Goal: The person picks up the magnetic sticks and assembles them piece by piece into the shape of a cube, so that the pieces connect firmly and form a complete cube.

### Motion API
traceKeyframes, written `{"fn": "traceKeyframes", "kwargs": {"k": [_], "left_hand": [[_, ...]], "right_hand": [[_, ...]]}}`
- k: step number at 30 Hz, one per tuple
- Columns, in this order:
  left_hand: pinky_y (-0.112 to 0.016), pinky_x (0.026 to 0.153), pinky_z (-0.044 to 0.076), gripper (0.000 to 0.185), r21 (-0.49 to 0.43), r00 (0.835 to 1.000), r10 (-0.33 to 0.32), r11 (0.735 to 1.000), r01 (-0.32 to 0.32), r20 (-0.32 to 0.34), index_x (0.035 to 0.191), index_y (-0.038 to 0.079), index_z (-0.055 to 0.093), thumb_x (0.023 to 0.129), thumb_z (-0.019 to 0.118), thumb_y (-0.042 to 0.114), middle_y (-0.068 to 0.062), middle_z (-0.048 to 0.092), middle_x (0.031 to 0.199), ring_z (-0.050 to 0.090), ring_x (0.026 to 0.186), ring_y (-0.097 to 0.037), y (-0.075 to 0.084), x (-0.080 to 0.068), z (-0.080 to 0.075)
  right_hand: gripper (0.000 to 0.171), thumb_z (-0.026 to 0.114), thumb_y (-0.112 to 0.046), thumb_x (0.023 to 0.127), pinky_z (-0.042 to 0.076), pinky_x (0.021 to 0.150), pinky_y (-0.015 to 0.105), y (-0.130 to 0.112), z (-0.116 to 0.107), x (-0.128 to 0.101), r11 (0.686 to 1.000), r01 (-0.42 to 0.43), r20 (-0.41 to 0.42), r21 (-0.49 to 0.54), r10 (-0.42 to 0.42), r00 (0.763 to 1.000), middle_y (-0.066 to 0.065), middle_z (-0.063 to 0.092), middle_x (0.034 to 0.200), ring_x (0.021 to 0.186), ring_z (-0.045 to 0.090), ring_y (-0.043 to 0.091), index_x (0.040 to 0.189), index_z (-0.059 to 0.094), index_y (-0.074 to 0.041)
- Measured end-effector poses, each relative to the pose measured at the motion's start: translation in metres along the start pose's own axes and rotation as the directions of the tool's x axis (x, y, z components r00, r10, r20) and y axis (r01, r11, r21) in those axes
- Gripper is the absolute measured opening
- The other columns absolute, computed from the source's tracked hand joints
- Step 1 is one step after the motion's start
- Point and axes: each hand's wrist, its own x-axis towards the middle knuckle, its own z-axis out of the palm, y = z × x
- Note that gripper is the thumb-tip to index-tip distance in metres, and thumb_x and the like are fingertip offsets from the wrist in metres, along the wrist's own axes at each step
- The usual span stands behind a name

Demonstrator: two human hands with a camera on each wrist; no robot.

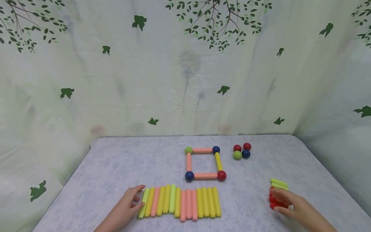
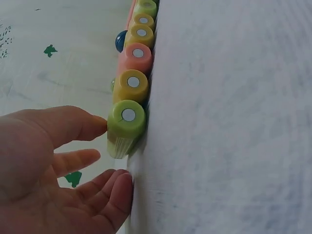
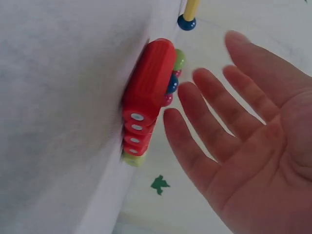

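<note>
Clearly the building is between picks: a flat square (image 1: 204, 163) of sticks and balls lies at centre frame, with four spare balls (image 1: 242, 151) to its upper right. The left hand (image 1: 127, 203), fingers relaxed, touches the green end stick (image 2: 126, 126) of the row (image 1: 181, 202) at lower centre, gripping nothing. The right hand (image 3: 246, 141), palm spread, hovers beside the red sticks (image 3: 146, 95) at lower right; I judge the next move calls for closing fingers round one stick and lifting it clear.

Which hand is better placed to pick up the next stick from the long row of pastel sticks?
Left, probably. The left hand has open fingers at the light green stick ending the long row of pastel sticks. The right hand lies open beside the red sticks, apart from the row.
</note>
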Motion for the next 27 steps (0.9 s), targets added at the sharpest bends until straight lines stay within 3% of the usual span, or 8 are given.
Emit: {"fn": "traceKeyframes", "kwargs": {"k": [4,7,13,16,19,22,24,27], "left_hand": [[-0.026,0.055,0.038,0.061,-0.024,0.995,0.033,0.999,-0.031,0.093,0.137,0.002,0.032,0.083,0.059,0.008,-0.012,0.042,0.108,0.041,0.073,-0.018,-0.003,-0.001,0.0],[-0.026,0.049,0.035,0.064,0.004,0.992,0.013,1.0,-0.014,0.124,0.137,0.0,0.032,0.078,0.057,0.005,-0.011,0.041,0.102,0.038,0.066,-0.02,-0.002,-0.001,0.002],[-0.029,0.05,0.035,0.049,0.183,0.999,-0.006,0.983,0.0,0.031,0.121,0.009,0.049,0.074,0.064,0.007,-0.004,0.046,0.087,0.041,0.063,-0.018,0.003,-0.003,0.005],[-0.03,0.049,0.037,0.046,0.181,1.0,-0.025,0.983,0.023,0.007,0.119,0.009,0.049,0.076,0.065,0.007,-0.004,0.048,0.083,0.043,0.062,-0.017,0.006,-0.003,0.002],[-0.03,0.048,0.038,0.051,0.095,0.997,-0.07,0.993,0.072,-0.023,0.126,0.01,0.045,0.079,0.063,0.006,-0.005,0.05,0.088,0.044,0.061,-0.017,0.008,-0.004,-0.003],[-0.03,0.05,0.042,0.053,0.004,0.993,-0.077,0.997,0.077,-0.087,0.13,0.013,0.043,0.081,0.063,0.007,-0.007,0.051,0.097,0.05,0.066,-0.016,0.013,-0.004,-0.008],[-0.031,0.055,0.046,0.053,-0.043,0.988,-0.046,0.998,0.04,-0.148,0.13,0.016,0.042,0.082,0.062,0.006,-0.009,0.051,0.103,0.055,0.072,-0.017,0.017,-0.004,-0.01],[-0.032,0.063,0.05,0.052,-0.084,0.973,0.04,0.995,-0.061,-0.227,0.128,0.018,0.041,0.083,0.063,0.008,-0.011,0.051,0.11,0.058,0.083,-0.02,0.026,0.0,-0.01]], "right_hand": [[0.047,0.075,-0.012,0.068,0.051,0.072,0.035,0.005,0.006,0.002,0.998,-0.046,0.029,-0.049,0.047,0.998,0.003,0.057,0.095,0.082,0.053,0.018,0.11,0.056,-0.004],[0.042,0.076,-0.011,0.067,0.05,0.073,0.037,0.009,0.01,0.005,0.991,-0.077,0.037,-0.109,0.081,0.996,0.001,0.056,0.09,0.078,0.05,0.016,0.104,0.059,-0.006],[0.038,0.076,-0.017,0.068,0.049,0.076,0.041,0.012,0.016,0.008,0.971,-0.092,0.086,-0.222,0.114,0.99,0.0,0.056,0.088,0.077,0.049,0.017,0.101,0.062,-0.006],[0.041,0.075,-0.015,0.069,0.049,0.076,0.04,0.005,0.012,0.007,0.974,-0.082,0.07,-0.209,0.098,0.993,0.001,0.058,0.095,0.08,0.049,0.017,0.107,0.062,-0.006],[0.043,0.073,-0.012,0.072,0.05,0.072,0.035,-0.006,0.004,0.007,0.99,0.026,0.041,-0.142,-0.021,0.999,0.003,0.057,0.1,0.082,0.049,0.018,0.112,0.06,-0.005],[0.04,0.07,-0.009,0.076,0.051,0.069,0.03,-0.02,-0.003,0.01,0.98,0.182,-0.012,-0.085,-0.183,0.983,0.005,0.057,0.102,0.083,0.051,0.019,0.114,0.058,-0.005],[0.039,0.067,-0.008,0.079,0.051,0.068,0.029,-0.03,-0.005,0.015,0.965,0.26,-0.047,-0.035,-0.261,0.964,0.008,0.057,0.104,0.082,0.054,0.019,0.116,0.055,-0.004],[0.039,0.065,-0.011,0.082,0.051,0.069,0.027,-0.046,0.0,0.027,0.963,0.271,-0.122,0.016,-0.267,0.956,0.009,0.058,0.107,0.083,0.057,0.018,0.119,0.054,-0.007]]}}
